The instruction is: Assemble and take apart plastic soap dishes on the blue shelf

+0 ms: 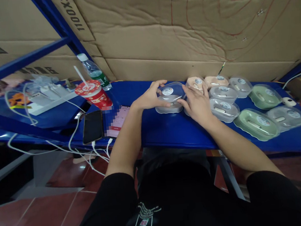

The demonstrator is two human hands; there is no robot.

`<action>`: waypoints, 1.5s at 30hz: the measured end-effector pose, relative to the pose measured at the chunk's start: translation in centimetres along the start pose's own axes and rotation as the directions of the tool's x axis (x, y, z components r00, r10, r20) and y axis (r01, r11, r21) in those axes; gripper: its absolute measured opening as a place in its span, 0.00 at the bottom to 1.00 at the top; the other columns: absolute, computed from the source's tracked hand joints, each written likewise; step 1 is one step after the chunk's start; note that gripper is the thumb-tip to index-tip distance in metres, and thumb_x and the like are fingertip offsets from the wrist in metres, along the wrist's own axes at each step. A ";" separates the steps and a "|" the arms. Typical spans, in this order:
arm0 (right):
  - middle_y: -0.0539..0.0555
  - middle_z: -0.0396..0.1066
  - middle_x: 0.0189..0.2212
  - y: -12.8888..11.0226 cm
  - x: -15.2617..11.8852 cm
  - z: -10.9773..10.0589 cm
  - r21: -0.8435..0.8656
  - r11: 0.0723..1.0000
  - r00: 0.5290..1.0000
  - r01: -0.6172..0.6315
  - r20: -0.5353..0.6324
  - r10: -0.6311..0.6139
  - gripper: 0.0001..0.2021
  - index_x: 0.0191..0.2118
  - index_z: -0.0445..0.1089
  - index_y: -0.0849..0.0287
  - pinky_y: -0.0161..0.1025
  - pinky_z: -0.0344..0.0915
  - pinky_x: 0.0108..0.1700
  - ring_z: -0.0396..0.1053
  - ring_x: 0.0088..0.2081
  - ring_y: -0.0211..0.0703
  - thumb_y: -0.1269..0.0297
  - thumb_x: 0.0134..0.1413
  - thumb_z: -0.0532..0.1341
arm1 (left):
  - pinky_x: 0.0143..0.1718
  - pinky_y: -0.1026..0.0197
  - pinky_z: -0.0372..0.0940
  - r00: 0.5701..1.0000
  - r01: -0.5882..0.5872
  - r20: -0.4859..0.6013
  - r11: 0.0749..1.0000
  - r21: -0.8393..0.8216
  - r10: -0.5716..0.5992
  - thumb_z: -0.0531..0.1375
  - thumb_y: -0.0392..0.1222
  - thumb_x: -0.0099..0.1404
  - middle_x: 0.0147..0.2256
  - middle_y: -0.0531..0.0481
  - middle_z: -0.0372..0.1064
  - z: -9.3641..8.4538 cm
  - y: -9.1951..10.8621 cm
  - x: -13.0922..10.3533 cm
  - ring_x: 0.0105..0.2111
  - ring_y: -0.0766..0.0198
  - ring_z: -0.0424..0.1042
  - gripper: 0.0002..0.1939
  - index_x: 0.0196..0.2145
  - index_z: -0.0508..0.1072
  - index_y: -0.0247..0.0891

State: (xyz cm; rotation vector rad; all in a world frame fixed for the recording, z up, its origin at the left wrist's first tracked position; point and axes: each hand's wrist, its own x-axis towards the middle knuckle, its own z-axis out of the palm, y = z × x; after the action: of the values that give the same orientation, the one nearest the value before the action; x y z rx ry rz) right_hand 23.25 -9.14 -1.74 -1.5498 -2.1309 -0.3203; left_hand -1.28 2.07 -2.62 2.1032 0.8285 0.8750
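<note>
A clear plastic lid (174,95) with a round white sticker tilts over the grey base of a small oval box (170,109), in front of me. My left hand (154,96) grips the lid's left side, thumb low and fingers behind it. At the lid's right edge, my right hand (197,103) holds on with thumb and forefinger, its other fingers spread over neighbouring boxes. Similar lidded boxes stand close to that hand: a peach box (196,83), a second peach box (216,81) and a grey box (224,110). Another box is partly hidden under my right hand.
Further right are a green box (256,124) and another grey box (288,116). Left on the blue table (152,134) stand a red cup (95,97) with a straw, a water bottle (97,73), and a black phone (92,127) with cables. Cardboard (145,31) rises behind.
</note>
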 end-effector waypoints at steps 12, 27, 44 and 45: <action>0.68 0.84 0.46 -0.2 -0.3 0.2 -0.125 0.989 0.978 0.076 0.204 -0.050 0.21 0.56 0.78 0.64 0.73 0.39 0.74 0.74 0.63 0.66 0.57 0.77 0.52 | 0.68 0.41 0.64 0.983 0.045 0.162 0.969 0.244 -0.086 0.78 0.58 0.46 0.67 0.31 0.69 0.0 -0.1 -0.4 0.66 0.39 0.70 0.60 0.72 0.64 0.38; 0.68 0.82 0.54 0.2 -0.5 0.9 -0.121 0.989 0.980 0.082 0.190 -0.058 0.23 0.65 0.74 0.64 0.83 0.37 0.72 0.69 0.67 0.70 0.61 0.75 0.52 | 0.69 0.40 0.64 0.983 0.055 0.145 0.940 0.338 -0.109 0.77 0.59 0.47 0.63 0.37 0.73 0.7 -0.3 0.0 0.64 0.39 0.71 0.49 0.65 0.75 0.40; 0.69 0.71 0.68 -0.1 -0.5 0.6 -0.084 0.993 0.985 0.089 0.157 -0.075 0.26 0.70 0.69 0.64 0.84 0.37 0.73 0.62 0.72 0.73 0.59 0.73 0.58 | 0.70 0.38 0.61 0.980 0.170 0.011 0.877 0.449 -0.196 0.74 0.69 0.52 0.66 0.33 0.70 1.7 -1.0 0.3 0.67 0.35 0.68 0.53 0.69 0.72 0.38; 0.69 0.69 0.70 -0.3 -0.5 0.4 -0.071 0.992 0.984 0.100 0.155 -0.088 0.27 0.71 0.68 0.64 0.84 0.37 0.74 0.60 0.73 0.73 0.58 0.73 0.58 | 0.70 0.37 0.60 0.975 0.212 -0.044 0.859 0.466 -0.217 0.72 0.71 0.55 0.67 0.30 0.68 2.1 -1.1 0.4 0.68 0.34 0.66 0.54 0.70 0.70 0.36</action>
State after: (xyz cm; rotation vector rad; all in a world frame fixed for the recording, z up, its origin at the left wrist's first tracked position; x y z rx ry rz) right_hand 22.97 -9.44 -2.34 -1.5647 -2.3402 -0.3312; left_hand 0.20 2.23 -4.49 2.3539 1.3506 0.5805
